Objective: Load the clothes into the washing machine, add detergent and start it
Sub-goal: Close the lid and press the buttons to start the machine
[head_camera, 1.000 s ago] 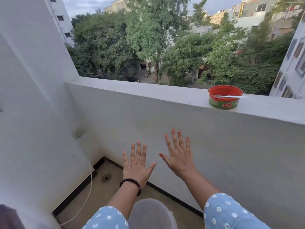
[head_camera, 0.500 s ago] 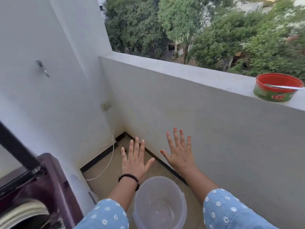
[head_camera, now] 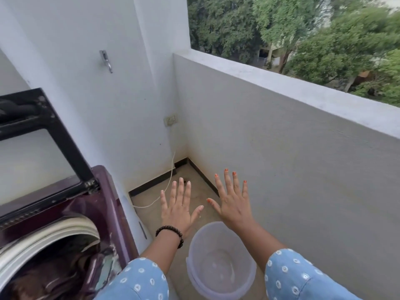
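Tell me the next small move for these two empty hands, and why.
Probably swing both hands left toward the purple top-loading washing machine. Its black-framed lid stands open and dark clothes already lie in the drum, while the left hand and right hand hover spread and empty over the translucent plastic bucket. No detergent is in view.

Washer at lower left, lid raised against wall behind it, clothes inside drum. Bucket on floor just right of washer, near parapet on right. Left hand and right hand side by side, apart, above floor beyond bucket. Socket on wall near corner, cord running from below it to floor. Hook higher on wall. Trees beyond parapet.
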A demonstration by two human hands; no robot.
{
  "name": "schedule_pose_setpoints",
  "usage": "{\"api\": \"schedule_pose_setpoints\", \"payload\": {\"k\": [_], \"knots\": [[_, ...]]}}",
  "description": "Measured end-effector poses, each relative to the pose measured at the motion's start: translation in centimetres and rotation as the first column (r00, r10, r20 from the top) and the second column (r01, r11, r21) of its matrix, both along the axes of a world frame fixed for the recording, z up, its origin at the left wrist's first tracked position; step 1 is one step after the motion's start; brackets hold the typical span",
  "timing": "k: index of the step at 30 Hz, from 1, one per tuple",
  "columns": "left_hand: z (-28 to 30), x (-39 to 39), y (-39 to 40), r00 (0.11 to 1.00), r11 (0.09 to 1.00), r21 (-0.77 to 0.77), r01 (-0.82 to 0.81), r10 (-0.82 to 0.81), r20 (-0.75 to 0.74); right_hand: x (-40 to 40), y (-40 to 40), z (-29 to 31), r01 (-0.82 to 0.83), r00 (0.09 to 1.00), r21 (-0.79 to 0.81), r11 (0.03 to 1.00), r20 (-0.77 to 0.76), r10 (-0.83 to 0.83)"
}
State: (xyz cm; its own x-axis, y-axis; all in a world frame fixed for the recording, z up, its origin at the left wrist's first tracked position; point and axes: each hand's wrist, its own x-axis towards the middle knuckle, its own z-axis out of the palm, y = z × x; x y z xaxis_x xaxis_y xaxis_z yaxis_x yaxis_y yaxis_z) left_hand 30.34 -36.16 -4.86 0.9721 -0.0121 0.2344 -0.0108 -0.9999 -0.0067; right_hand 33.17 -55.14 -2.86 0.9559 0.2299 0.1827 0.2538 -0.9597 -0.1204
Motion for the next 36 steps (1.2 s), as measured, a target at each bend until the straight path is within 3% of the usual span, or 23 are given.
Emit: {"api": "schedule_pose_setpoints", "payload": {"k": [8,36], "knots": [[0.9,-1.7,4.0,0.999,0.999,-0.019,-0.040,0.040,0.012,-0.4,4.4,0.7,-0.018,1.000,-0.012,1.000,-0.019,0.017],[2.5,-13.0,24.3,0.942,0.943,-0.019,-0.332,0.330,-0.060,-7.0,26.6,2.2,-0.326,0.938,0.044,0.944,-0.112,0.329]]}}
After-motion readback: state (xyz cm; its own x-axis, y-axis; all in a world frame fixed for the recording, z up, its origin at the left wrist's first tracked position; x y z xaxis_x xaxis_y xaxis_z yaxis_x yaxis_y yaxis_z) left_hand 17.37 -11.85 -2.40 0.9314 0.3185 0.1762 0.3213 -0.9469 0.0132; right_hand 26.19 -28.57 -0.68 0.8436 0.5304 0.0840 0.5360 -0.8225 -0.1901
